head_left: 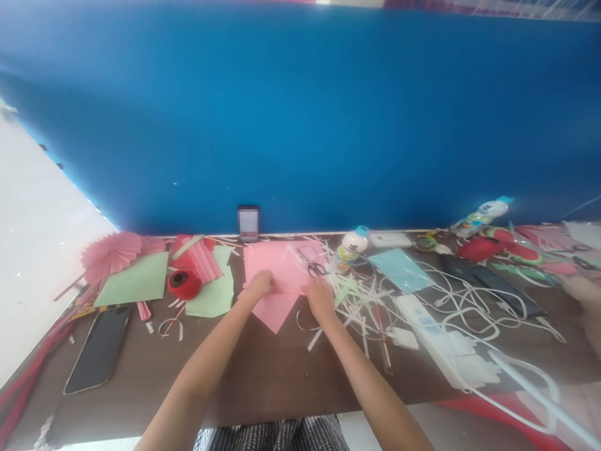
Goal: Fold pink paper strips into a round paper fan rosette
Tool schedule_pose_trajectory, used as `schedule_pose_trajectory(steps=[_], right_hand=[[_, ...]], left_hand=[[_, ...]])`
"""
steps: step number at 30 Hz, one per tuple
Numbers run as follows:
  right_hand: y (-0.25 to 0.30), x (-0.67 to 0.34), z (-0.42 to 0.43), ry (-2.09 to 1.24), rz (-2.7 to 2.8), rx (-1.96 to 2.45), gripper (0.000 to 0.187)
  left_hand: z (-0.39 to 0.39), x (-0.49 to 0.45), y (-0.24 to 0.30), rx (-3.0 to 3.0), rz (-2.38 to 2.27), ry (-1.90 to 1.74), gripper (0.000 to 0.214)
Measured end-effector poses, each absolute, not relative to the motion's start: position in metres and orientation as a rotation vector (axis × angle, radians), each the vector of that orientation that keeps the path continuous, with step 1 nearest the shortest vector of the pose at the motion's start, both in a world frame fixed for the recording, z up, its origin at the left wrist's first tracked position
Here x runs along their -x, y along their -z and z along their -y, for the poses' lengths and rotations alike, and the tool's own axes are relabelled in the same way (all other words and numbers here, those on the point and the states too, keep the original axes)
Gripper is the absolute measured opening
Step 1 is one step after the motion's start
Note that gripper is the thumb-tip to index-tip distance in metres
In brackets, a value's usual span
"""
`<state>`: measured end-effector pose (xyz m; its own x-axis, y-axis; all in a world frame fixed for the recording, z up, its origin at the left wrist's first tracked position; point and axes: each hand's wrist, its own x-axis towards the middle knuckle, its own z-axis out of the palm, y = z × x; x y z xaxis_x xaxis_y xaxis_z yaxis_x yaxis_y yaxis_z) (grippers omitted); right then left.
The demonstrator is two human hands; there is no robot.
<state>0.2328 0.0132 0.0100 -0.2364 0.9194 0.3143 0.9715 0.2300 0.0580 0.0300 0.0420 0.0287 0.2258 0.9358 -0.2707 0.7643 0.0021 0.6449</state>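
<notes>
Sheets of pink paper [282, 266] lie on the table in front of me, one with a corner pointing towards me. My left hand [261, 284] is closed at the left part of a pink sheet, its fingers pinched on the paper. On the right edge of the same paper sits my right hand [321, 298], fingers curled and pressed together there. Just beyond it, scissors [317, 269] with dark handles rest on the pink paper. The fingertips of both hands are small and partly blurred.
White paper strips [359, 294] and a glue bottle [352, 247] lie to the right, then a power strip [429, 338] with tangled cables. Green paper [134, 280], a red thread spool [184, 284] and a phone [97, 351] are left. Another person's hand [582, 291] shows at far right.
</notes>
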Motion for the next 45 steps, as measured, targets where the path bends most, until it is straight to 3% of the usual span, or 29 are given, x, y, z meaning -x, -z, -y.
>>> schedule_pose_trajectory(steps=[5,12,19,29,37,41,45], right_hand=[[-0.009,-0.224,0.003,0.184,2.488,1.447,0.029],[0.001,-0.216,0.024,0.049,2.531,1.608,0.056],[-0.003,-0.224,0.025,-0.192,2.551,1.668,0.066],[-0.005,-0.234,0.025,-0.284,2.528,1.586,0.058],[-0.019,-0.231,0.001,-0.348,2.365,1.556,0.025],[-0.023,-0.232,-0.004,-0.358,2.283,1.599,0.011],[-0.024,-0.240,-0.001,-0.459,2.213,1.578,0.013]], left_hand=[[-0.050,-0.035,-0.032,-1.893,-1.635,-0.196,0.027],[-0.039,-0.022,-0.034,-2.037,-1.659,-0.183,0.028],[-0.025,0.007,-0.027,-2.170,-1.826,-0.230,0.040],[-0.028,0.019,-0.007,-2.117,-2.071,-0.284,0.054],[-0.027,0.014,-0.013,-2.087,-2.077,-0.239,0.050],[-0.024,0.019,-0.019,-2.347,-1.790,-0.318,0.035],[-0.020,0.028,-0.030,-2.475,-1.408,-0.477,0.022]])
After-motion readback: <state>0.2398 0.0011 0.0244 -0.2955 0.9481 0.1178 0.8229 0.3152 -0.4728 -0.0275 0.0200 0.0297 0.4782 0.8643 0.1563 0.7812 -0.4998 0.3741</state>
